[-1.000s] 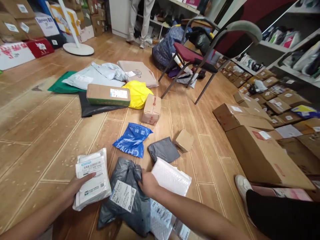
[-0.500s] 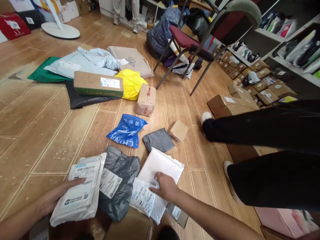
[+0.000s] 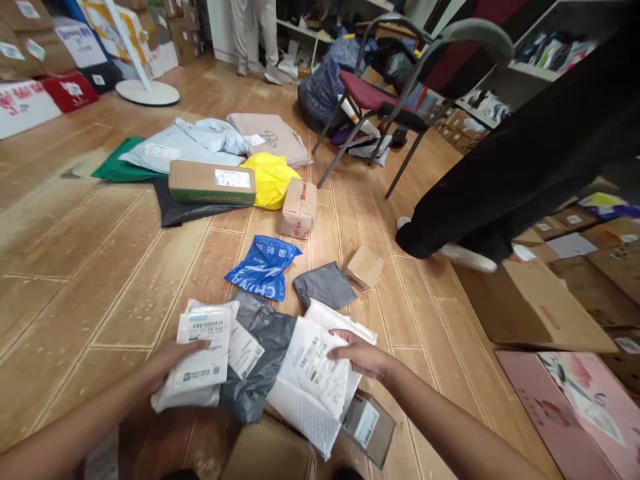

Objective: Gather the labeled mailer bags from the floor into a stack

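My left hand [image 3: 167, 360] grips a white plastic mailer [image 3: 200, 353] with a barcode label, thumb on top. My right hand [image 3: 361, 355] holds the edge of a white bubble mailer [image 3: 313, 383] and lifts its labelled side up. Between the two parcels lies a dark grey poly bag [image 3: 263, 347] with a white label. A small grey box [image 3: 367, 427] sits just under the bubble mailer. All of this lies on the wooden floor [image 3: 100, 267] in front of me.
A blue mailer [image 3: 263, 267], a grey pouch [image 3: 324, 285] and small cardboard boxes [image 3: 365, 268] lie ahead. Further off are a long box [image 3: 213, 183], a yellow bag [image 3: 270, 177] and a chair [image 3: 395, 100]. A person's black-trousered leg [image 3: 500, 180] crosses at right over cardboard boxes [image 3: 530, 307].
My right hand let go of the grey bag, moved to the bubble mailer and raised it. The person at right stepped across, the leg now higher and further forward.
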The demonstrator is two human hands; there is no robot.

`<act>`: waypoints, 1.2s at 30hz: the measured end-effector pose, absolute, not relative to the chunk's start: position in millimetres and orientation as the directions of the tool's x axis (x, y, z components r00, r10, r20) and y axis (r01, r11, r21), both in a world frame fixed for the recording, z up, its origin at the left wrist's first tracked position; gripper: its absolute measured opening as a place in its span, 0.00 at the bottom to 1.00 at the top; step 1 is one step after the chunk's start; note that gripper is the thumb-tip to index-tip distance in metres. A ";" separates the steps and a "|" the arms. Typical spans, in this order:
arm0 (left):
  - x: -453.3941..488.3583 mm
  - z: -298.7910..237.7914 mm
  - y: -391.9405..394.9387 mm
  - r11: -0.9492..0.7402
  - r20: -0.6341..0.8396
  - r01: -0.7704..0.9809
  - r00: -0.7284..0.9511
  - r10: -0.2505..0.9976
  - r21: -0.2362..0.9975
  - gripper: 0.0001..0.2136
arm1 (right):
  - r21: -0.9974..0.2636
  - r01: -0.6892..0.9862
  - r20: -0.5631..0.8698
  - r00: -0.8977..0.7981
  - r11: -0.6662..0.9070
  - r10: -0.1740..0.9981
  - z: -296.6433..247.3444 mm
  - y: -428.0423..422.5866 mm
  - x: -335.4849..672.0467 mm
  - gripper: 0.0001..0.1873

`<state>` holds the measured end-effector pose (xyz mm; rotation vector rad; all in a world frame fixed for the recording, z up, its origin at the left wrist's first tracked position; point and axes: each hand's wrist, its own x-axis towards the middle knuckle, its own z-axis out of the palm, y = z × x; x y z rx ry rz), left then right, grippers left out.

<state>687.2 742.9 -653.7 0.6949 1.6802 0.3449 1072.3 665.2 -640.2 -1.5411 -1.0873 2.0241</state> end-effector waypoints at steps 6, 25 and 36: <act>690.4 -624.9 774.2 0.593 -0.585 0.310 -0.131 0.801 0.743 0.34 | -0.536 -0.292 -0.590 -0.542 -0.792 0.599 -648.3 664.6 1023.4 0.34; 683.9 -657.6 721.3 0.897 -0.876 -0.325 0.278 0.393 0.299 0.19 | -0.547 -0.332 -0.686 -0.349 -0.769 0.639 -668.9 681.0 947.7 0.29; 712.2 -664.4 708.9 0.802 -0.784 -0.046 0.183 0.593 0.596 0.40 | -0.839 0.160 -0.544 -0.280 -0.520 0.791 -713.1 674.5 874.5 0.23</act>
